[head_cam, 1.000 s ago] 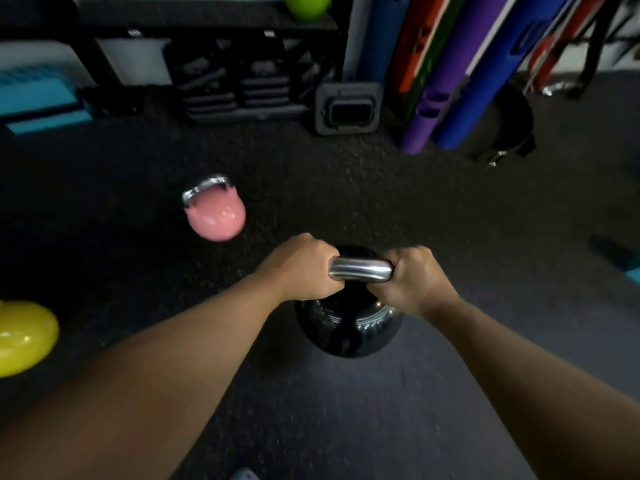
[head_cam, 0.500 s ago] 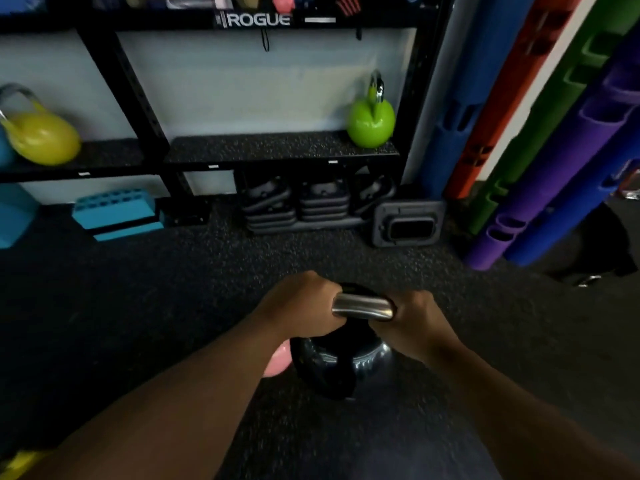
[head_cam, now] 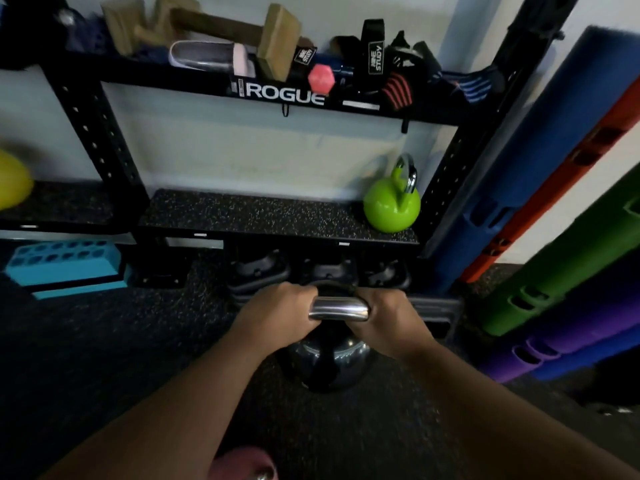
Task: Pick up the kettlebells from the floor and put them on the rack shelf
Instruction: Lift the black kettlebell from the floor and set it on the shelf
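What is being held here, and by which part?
The black kettlebell, by its steel handle: left hand and right hand grip either end.

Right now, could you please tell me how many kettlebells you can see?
4: black kettlebell in both hands, green kettlebell on the shelf, yellow kettlebell far left, pink kettlebell partly cut off below.

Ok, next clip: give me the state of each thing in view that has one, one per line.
black kettlebell: held by its steel handle, in front of the rack
left hand: closed on the handle's left end
right hand: closed on the handle's right end
green kettlebell: upright at the shelf's right end
rack shelf: mostly bare left of it
pink kettlebell: at the frame's bottom edge, mostly cut off
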Tool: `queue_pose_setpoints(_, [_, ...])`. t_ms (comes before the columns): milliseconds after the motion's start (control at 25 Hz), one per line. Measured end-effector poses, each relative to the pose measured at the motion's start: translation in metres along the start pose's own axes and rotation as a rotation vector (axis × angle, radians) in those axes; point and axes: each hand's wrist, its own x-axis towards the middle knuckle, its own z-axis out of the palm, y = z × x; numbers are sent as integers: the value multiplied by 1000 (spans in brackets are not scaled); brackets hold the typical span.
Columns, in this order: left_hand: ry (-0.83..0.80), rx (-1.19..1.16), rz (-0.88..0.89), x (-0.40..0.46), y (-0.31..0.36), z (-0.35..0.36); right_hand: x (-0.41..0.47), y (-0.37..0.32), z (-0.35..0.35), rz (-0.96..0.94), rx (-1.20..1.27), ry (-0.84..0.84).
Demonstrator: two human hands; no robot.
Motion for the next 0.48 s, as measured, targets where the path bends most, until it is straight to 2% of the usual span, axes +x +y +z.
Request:
queue_pose_setpoints(200, [-27, -2, -51, 106, -59, -11, 124, 28, 11, -26, 21, -23])
queue_pose_setpoints(480, [-36, 43, -48, 277, -102, 38, 269, 145, 23, 54, 35, -58])
